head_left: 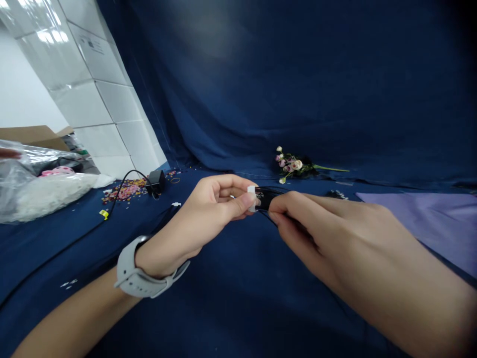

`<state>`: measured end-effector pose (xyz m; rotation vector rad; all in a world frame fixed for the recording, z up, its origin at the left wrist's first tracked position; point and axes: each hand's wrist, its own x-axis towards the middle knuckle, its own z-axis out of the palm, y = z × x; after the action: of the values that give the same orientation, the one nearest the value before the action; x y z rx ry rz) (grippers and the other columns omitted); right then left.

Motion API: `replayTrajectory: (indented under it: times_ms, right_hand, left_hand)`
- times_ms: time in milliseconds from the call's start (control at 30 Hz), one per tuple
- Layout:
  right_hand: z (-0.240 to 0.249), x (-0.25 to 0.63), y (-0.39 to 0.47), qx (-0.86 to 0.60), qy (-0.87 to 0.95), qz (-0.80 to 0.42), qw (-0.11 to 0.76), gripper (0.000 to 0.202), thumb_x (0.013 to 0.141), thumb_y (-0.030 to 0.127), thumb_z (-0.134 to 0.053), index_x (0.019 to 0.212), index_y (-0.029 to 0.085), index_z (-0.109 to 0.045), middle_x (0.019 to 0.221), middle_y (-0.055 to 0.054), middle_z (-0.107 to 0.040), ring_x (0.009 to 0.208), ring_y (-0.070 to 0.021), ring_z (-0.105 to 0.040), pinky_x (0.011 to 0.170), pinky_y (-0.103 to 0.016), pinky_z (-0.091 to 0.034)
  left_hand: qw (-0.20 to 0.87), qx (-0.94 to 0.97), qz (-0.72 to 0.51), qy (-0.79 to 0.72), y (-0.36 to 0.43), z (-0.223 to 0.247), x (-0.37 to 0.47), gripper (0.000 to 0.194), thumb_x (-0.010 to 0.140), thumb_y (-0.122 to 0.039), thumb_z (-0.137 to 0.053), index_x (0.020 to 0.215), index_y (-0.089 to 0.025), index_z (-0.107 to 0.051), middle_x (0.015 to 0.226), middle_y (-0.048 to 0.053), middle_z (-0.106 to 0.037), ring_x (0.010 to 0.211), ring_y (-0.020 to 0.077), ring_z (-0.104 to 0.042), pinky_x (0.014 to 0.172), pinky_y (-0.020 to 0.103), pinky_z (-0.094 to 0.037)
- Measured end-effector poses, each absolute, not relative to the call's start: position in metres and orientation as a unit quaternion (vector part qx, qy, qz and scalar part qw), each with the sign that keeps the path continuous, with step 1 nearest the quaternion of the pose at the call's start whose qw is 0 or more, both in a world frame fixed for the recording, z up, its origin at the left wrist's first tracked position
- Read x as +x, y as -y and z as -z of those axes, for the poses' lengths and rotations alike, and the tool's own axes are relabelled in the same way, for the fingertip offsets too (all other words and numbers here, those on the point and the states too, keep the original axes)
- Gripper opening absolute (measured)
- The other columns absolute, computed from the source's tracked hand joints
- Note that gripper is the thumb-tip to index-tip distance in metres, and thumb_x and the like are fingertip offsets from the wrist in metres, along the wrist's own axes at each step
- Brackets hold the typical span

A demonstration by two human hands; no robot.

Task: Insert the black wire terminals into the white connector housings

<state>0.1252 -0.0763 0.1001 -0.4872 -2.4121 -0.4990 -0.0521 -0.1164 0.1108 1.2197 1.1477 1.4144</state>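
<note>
Between thumb and fingers, my left hand (219,204) pinches a small white plastic connector (252,191). A bundle of thin black wires (264,197) runs from the connector toward the right. My right hand (320,226) is closed on these wires just beside the connector, its thumb and index finger pressed together. Both hands are held above the dark blue cloth (238,288). The wires' far ends are hidden behind my right hand. A grey-strapped watch (143,278) is on my left wrist.
An artificial flower sprig (294,165) lies at the back. To the right is a purple cloth (432,223). A black power adapter (155,183) with its cord stands near scattered sequins (126,191). Plastic bags (48,191) and stacked white boxes (112,104) are at left.
</note>
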Motion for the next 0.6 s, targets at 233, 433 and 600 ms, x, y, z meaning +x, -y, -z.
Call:
replayTrajectory:
  times_ms: [233, 433, 600]
  right_hand:
    - [-0.098, 0.118, 0.079, -0.214, 0.914, 0.161, 0.304, 0.013, 0.088, 0.017, -0.045, 0.083, 0.02, -0.057, 0.068, -0.004, -0.061, 0.054, -0.0167, -0.057, 0.048, -0.029, -0.036]
    - [-0.097, 0.122, 0.079, -0.231, 0.901, 0.158, 0.332, 0.011, 0.084, 0.03, -0.052, 0.081, 0.023, -0.06, 0.061, -0.004, -0.059, 0.054, -0.0176, -0.054, 0.048, -0.028, -0.034]
    - [-0.098, 0.136, 0.075, -0.247, 0.893, 0.163, 0.339, 0.014, 0.088, 0.026, -0.047, 0.079, 0.022, -0.057, 0.058, -0.001, -0.055, 0.048, -0.0135, -0.047, 0.047, -0.027, -0.029]
  left_hand:
    - [0.465, 0.479, -0.562, -0.488, 0.116, -0.111, -0.054, 0.024, 0.063, -0.017, -0.082, 0.081, -0.01, -0.068, 0.07, 0.0, -0.064, 0.064, 0.0075, -0.058, 0.063, 0.016, -0.046]
    - [0.46, 0.501, -0.56, -0.473, 0.12, -0.116, -0.053, 0.024, 0.068, -0.024, -0.081, 0.084, -0.01, -0.068, 0.076, 0.001, -0.064, 0.068, 0.0075, -0.059, 0.066, 0.016, -0.048]
    - [0.473, 0.505, -0.557, -0.459, 0.123, -0.118, -0.051, 0.021, 0.07, -0.021, -0.079, 0.086, -0.013, -0.068, 0.076, 0.001, -0.065, 0.071, 0.0087, -0.06, 0.067, 0.017, -0.049]
